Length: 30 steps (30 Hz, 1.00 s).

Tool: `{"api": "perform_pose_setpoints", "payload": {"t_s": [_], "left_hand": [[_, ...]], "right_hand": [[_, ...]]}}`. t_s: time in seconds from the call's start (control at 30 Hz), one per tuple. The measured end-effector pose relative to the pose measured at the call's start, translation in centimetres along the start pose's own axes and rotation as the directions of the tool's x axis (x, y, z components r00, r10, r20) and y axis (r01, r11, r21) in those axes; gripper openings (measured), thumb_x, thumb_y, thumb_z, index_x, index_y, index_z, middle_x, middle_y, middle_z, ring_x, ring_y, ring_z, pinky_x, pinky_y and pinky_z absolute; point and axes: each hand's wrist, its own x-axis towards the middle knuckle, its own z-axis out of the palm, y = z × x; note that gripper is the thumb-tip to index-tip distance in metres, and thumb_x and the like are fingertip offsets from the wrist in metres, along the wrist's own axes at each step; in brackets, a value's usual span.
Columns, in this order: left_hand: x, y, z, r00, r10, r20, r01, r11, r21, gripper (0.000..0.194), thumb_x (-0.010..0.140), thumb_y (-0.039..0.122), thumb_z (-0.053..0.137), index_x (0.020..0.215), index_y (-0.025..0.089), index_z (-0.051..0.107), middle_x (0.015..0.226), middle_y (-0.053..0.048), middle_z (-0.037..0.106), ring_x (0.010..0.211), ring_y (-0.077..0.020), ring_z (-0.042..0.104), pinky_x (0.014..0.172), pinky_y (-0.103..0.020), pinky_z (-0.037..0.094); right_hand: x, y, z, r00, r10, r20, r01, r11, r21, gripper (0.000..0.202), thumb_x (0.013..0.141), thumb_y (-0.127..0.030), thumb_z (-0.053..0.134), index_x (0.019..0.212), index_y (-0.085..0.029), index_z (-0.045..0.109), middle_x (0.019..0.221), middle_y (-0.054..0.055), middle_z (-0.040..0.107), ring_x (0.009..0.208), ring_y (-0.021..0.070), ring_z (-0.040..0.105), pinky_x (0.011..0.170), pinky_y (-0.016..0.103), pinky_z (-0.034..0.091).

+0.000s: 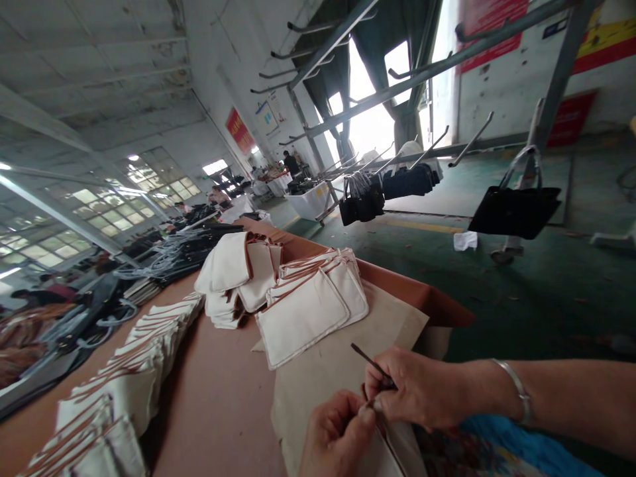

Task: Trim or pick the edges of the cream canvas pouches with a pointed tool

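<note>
Near the bottom of the view, my left hand (338,430) is closed, its thumb and fingers pinching the edge of a white pouch with brown trim (376,458). My right hand (415,387) meets it at the same edge, fingers closed around a thin dark stick-like tool (366,356) whose end points up and left. The tool's exact kind is unclear. Both hands touch the pouch, and its lower part runs out of frame. Just beyond them lies a sheet of tan paper (308,404), with a stack of white pouches (305,315) on its far end.
The brown-covered table (213,397) bears a second pouch pile (231,265) and a long overlapping row of pouches (134,377) on the left. Dark bags with grey handles (173,255) lie farther left. A metal rack (382,99) holds black bags (517,211) beyond the table.
</note>
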Motion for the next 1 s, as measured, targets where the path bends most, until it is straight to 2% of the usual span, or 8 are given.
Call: {"api": "perform_pose_setpoints", "payload": {"t_s": [0.17,0.37,0.47,0.57,0.73,0.87,0.93,1.0], "left_hand": [[-0.2,-0.1,-0.4,0.999,-0.047,0.002,0.046,0.986,0.16,0.054,0.07,0.067,0.07,0.068,0.014,0.064,0.059,0.004,0.043,0.055,-0.0097,0.029,0.049,-0.025,0.016],[-0.3,-1.7,-0.6,1.0,-0.022,-0.012,0.022,0.999,0.029,0.06,0.061,0.074,0.074,0.061,0.016,0.058,0.055,0.004,0.041,0.054,-0.0092,0.029,0.05,-0.025,0.015],[-0.4,-2.1,-0.8,0.999,-0.044,0.02,0.045,0.998,-0.051,0.067,0.054,0.082,0.07,0.056,0.017,0.057,0.052,0.006,0.037,0.052,-0.0088,0.027,0.051,-0.025,0.018],[-0.5,-2.5,-0.8,0.992,-0.121,0.023,0.123,0.978,-0.166,0.067,0.063,0.082,0.065,0.059,0.015,0.064,0.052,0.004,0.039,0.052,-0.0097,0.03,0.05,-0.026,0.02],[-0.5,-2.7,-0.3,0.983,-0.167,0.076,0.182,0.942,-0.283,0.06,0.054,0.068,0.083,0.058,0.015,0.055,0.05,0.005,0.043,0.047,-0.0056,0.031,0.049,-0.022,0.021],[-1.1,-1.9,-0.4,0.989,-0.125,0.078,0.139,0.965,-0.224,0.056,0.061,0.065,0.082,0.066,0.013,0.062,0.055,0.002,0.051,0.049,-0.007,0.036,0.049,-0.022,0.021],[-1.6,-1.4,-0.7,0.995,-0.078,0.067,0.086,0.987,-0.135,0.055,0.067,0.066,0.077,0.071,0.012,0.065,0.058,0.002,0.049,0.052,-0.0077,0.035,0.051,-0.023,0.021],[-2.1,-0.7,-1.1,0.998,-0.037,0.053,0.038,0.999,-0.026,0.055,0.072,0.068,0.071,0.072,0.013,0.065,0.059,0.003,0.046,0.054,-0.0085,0.033,0.051,-0.024,0.02]], "right_hand": [[0.2,0.7,1.1,0.978,-0.175,-0.115,0.162,0.98,-0.116,0.015,0.068,-0.013,0.057,0.078,-0.014,0.068,0.065,-0.003,0.065,0.059,0.0096,0.054,0.054,0.016,0.04],[-0.2,1.2,1.5,0.897,-0.433,-0.088,0.399,0.879,-0.262,0.024,0.074,-0.009,0.051,0.086,-0.016,0.072,0.078,0.003,0.072,0.072,0.0148,0.065,0.068,0.021,0.048],[-0.6,2.1,0.9,0.727,-0.683,0.065,0.62,0.613,-0.491,0.021,0.085,-0.014,0.049,0.092,-0.017,0.069,0.079,0.005,0.067,0.072,0.0157,0.061,0.067,0.025,0.044],[-0.9,3.0,0.3,0.573,-0.787,0.231,0.681,0.299,-0.668,0.022,0.093,-0.018,0.046,0.104,-0.017,0.065,0.079,0.007,0.066,0.069,0.0172,0.056,0.061,0.029,0.038],[-1.0,2.9,0.1,0.503,-0.771,0.392,0.605,-0.011,-0.796,0.019,0.096,-0.019,0.048,0.095,-0.018,0.067,0.072,0.004,0.065,0.059,0.0162,0.05,0.052,0.033,0.028],[-1.1,3.4,0.4,0.504,-0.771,0.388,0.636,0.028,-0.772,0.018,0.095,-0.018,0.048,0.102,-0.017,0.064,0.079,0.006,0.067,0.065,0.0178,0.055,0.055,0.032,0.032],[-1.4,3.6,0.5,0.523,-0.808,0.271,0.693,0.219,-0.686,0.02,0.094,-0.019,0.047,0.108,-0.016,0.06,0.086,0.008,0.068,0.073,0.0191,0.059,0.062,0.031,0.039],[-1.7,3.3,0.4,0.65,-0.758,0.055,0.684,0.552,-0.477,0.025,0.094,-0.024,0.046,0.116,-0.015,0.055,0.091,0.009,0.067,0.077,0.0183,0.06,0.069,0.029,0.044]]}}
